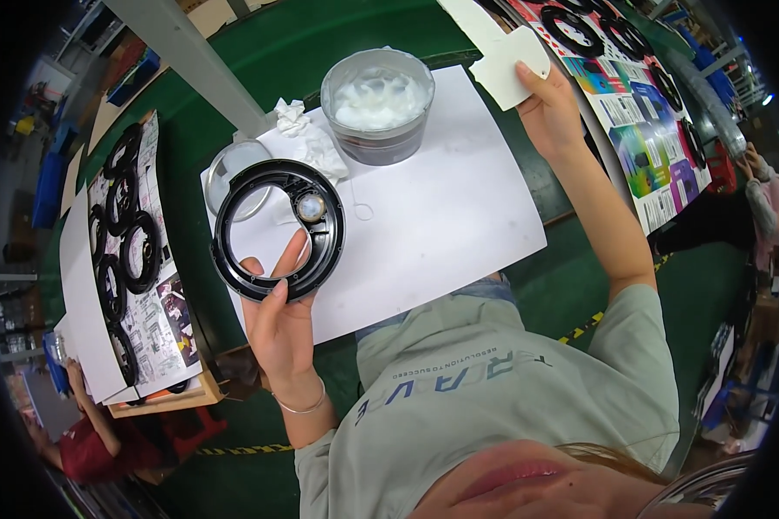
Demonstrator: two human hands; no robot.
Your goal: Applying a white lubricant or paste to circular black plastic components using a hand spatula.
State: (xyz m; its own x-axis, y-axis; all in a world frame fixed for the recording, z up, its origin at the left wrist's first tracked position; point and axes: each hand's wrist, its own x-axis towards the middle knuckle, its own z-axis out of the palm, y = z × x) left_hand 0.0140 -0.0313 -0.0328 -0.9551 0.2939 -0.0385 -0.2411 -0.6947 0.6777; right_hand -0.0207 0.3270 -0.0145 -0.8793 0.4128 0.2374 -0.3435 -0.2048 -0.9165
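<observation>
My left hand [281, 324] is closed on a black plastic ring part [331, 246], its fingers passing through the opening and the thumb on the near rim. A small round pale disc [311, 207] sits on the ring's inner side. Up at the right, my right hand [552, 112] pinches the near edge of an irregular white card [504, 73]. Between the hands stands a clear tub [385, 151] of white creamy paste [376, 97]. Partly behind the ring lies a round transparent lid [227, 164], beside crumpled white tissue [322, 157].
A white sheet [441, 225] covers part of the green table [277, 48]. On the left, a wooden-edged tray [169, 400] bears several black rings; more rings [571, 31] lie on printed sheets at right. A grey post [190, 60] rises behind. Other people work at both sides.
</observation>
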